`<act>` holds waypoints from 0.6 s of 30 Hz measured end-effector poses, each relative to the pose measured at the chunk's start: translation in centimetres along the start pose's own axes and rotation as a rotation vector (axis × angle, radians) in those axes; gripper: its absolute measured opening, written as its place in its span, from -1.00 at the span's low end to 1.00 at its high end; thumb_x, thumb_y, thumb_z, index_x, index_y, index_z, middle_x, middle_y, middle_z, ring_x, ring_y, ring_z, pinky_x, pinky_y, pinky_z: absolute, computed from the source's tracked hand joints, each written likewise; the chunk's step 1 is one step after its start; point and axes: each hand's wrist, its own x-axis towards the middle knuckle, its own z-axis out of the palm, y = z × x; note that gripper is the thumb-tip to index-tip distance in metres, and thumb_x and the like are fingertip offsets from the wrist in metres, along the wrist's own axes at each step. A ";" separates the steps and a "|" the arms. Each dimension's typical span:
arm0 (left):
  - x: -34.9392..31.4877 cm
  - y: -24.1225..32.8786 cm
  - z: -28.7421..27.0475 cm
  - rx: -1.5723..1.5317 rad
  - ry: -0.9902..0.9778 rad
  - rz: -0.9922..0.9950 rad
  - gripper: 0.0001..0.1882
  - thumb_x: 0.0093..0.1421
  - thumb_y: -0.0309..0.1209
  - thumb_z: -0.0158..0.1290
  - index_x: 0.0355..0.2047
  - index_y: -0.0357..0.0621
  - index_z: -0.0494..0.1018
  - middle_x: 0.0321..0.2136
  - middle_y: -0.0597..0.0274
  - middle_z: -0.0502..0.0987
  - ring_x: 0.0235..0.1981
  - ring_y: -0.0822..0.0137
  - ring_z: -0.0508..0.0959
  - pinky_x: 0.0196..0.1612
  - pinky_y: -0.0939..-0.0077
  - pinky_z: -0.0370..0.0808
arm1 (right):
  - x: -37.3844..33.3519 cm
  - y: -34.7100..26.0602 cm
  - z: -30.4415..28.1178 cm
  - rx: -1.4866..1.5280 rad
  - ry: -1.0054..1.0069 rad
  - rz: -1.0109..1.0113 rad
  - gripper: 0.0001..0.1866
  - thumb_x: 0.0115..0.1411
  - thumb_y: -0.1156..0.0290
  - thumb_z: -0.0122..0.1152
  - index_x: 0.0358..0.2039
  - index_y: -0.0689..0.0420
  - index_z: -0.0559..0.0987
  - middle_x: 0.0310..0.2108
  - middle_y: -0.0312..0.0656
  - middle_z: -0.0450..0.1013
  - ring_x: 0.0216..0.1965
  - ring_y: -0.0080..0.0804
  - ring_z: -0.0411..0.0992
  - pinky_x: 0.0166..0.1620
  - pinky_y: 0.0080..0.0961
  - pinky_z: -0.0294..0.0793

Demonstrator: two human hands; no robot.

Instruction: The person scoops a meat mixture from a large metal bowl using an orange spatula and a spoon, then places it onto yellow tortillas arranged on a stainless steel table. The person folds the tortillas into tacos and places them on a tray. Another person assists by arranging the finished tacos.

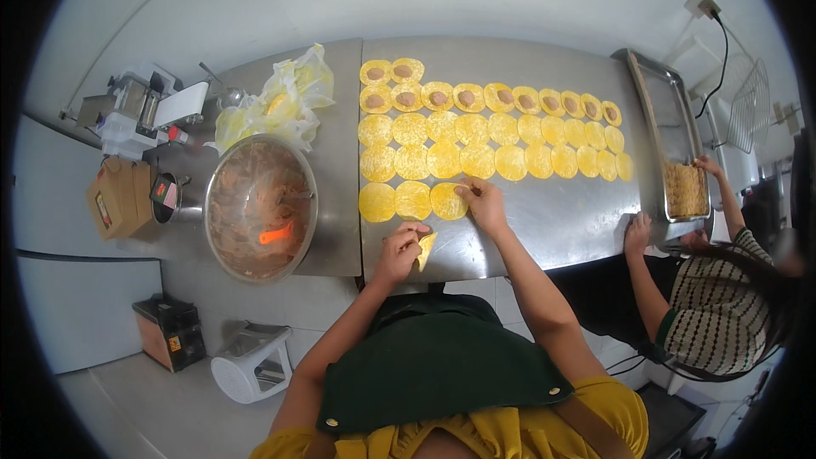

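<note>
My left hand (pixel 398 257), closed, holds a few floppy yellow round dough wrappers (pixel 425 251) that hang down at the table's near edge. With thumb and fingers my right hand (pixel 483 204) pinches the right edge of a flat yellow wrapper (pixel 445 201), the last of three in the nearest row. Beyond both hands, several more yellow wrappers (pixel 476 161) lie in rows on the steel table (pixel 544 229). Those in the farther rows carry a dab of pinkish-brown filling (pixel 469 98); the nearer rows are bare.
A large steel bowl (pixel 311 229) of filling with an orange-handled tool (pixel 276 234) stands left. Behind it lie crumpled plastic bags (pixel 297 85), a pasta machine (pixel 140 106) and a cardboard box (pixel 119 195). At right, a co-worker (pixel 722 306) reaches into a metal tray (pixel 671 119) holding yellow pieces.
</note>
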 end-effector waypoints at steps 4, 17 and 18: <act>0.3 -0.7 0.5 -0.047 0.044 -0.044 -0.91 -0.02 -0.58 -0.09 -0.63 -0.30 0.28 -0.17 0.04 0.45 -0.15 0.30 0.42 -0.13 0.54 0.30 | 0.2 0.3 0.2 -0.046 0.043 -0.052 -0.79 0.08 0.41 0.28 -0.27 0.23 0.60 -0.56 -0.18 0.47 -0.55 -0.60 0.33 -0.43 -0.58 0.36; 0.4 4.7 3.3 -0.337 0.024 -0.122 -0.83 0.27 -0.41 -0.02 -0.30 -0.30 0.45 -0.43 0.34 0.41 -0.42 0.54 0.43 -0.26 0.64 0.38 | -8.5 -3.9 -0.9 0.746 -0.380 0.146 -0.74 0.23 0.33 0.14 -0.16 0.23 0.54 -0.33 -0.27 0.49 -0.32 -0.59 0.38 -0.26 -0.61 0.38; 0.4 4.6 3.4 -0.306 0.013 -0.096 -0.83 0.27 -0.41 -0.02 -0.31 -0.30 0.45 -0.43 0.34 0.40 -0.42 0.54 0.42 -0.26 0.65 0.38 | -8.9 -4.4 -1.3 0.796 -0.374 0.157 -0.75 0.24 0.34 0.13 -0.16 0.24 0.53 -0.31 -0.29 0.49 -0.31 -0.60 0.38 -0.26 -0.62 0.38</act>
